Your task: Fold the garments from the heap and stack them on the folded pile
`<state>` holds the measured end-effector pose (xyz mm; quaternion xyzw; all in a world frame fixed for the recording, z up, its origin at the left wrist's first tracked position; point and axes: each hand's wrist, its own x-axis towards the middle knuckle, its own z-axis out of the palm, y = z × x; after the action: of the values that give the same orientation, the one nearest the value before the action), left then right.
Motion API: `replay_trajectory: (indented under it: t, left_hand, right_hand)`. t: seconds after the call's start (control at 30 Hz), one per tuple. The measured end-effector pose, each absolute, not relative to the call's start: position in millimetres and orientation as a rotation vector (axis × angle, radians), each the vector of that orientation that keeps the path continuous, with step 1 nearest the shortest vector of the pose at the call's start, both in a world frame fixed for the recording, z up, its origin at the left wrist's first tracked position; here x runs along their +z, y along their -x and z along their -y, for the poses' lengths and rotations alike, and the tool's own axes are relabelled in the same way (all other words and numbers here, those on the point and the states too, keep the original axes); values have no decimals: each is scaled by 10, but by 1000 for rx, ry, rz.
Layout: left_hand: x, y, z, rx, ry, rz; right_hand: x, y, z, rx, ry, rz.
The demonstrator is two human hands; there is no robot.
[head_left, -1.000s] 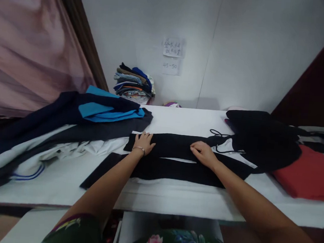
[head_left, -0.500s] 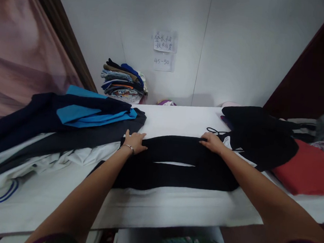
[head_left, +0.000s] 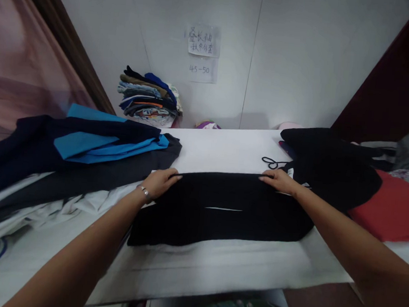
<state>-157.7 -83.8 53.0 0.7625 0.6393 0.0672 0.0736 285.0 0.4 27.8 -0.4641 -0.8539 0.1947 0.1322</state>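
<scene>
Black, matte and soft-looking, the folded garment [head_left: 221, 207] lies flat in the centre of the frame on the white desk [head_left: 226, 148], a broad rectangle with a thin pale slit across its middle where two folded parts meet. Its far edge runs straight from one hand to the other; its near edge sits a little back from the front edge of the desk, leaving a bare white strip along the lower middle of the frame.

At the garment's far left corner the left hand [head_left: 159, 182] pinches the cloth edge, with a thin metal bracelet [head_left: 144, 192] on the wrist. At the far right corner the right hand [head_left: 281, 181] presses its fingers down on the edge, fingers together; whether it pinches the cloth I cannot tell. The hands are well apart, one at each corner.

Left of centre lies a loose heap of dark navy cloth with a bright blue garment [head_left: 108, 145] folded on top, over crumpled white fabric [head_left: 56, 207] that spills toward the lower left. At right, a second black garment [head_left: 332, 169] lies rumpled, touching or overlapping the folded one near the right hand, with a thin black cord loop [head_left: 270, 162] just beyond the fingers. A red cloth [head_left: 392, 213] sits at the right edge. Behind the folded garment the desk is bare white up to the wall, where a stack of folded clothes [head_left: 147, 98] stands in the upper left of centre under a paper note [head_left: 203, 41].
</scene>
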Motion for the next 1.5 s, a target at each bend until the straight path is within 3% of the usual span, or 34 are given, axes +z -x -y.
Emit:
replay_trajectory:
  t: [0.2, 0.63, 0.83, 1.0, 1.27, 1.5]
  left_hand:
    - [394, 1485, 268, -251, -2073, -2124]
    - [265, 1694, 327, -200, -2191, -2203]
    - [321, 1639, 205, -119, -2151, -2253]
    - [149, 1652, 134, -231, -1996, -2216]
    - [259, 1575, 537, 285, -2229, -2318]
    - [279, 1598, 1553, 754, -2164, -1995]
  right_hand:
    - [155, -2708, -385, 154, 1867, 2589]
    - [39, -2970, -464, 9, 1889, 2560]
    - [97, -3074, -556, -232, 1765, 2457]
    - [-152, -3011, -521, -150, 1805, 2481]
    - [-122, -3029, -334, -184, 1571, 2234]
    - [-50, -3035, 769, 236, 1049, 2156]
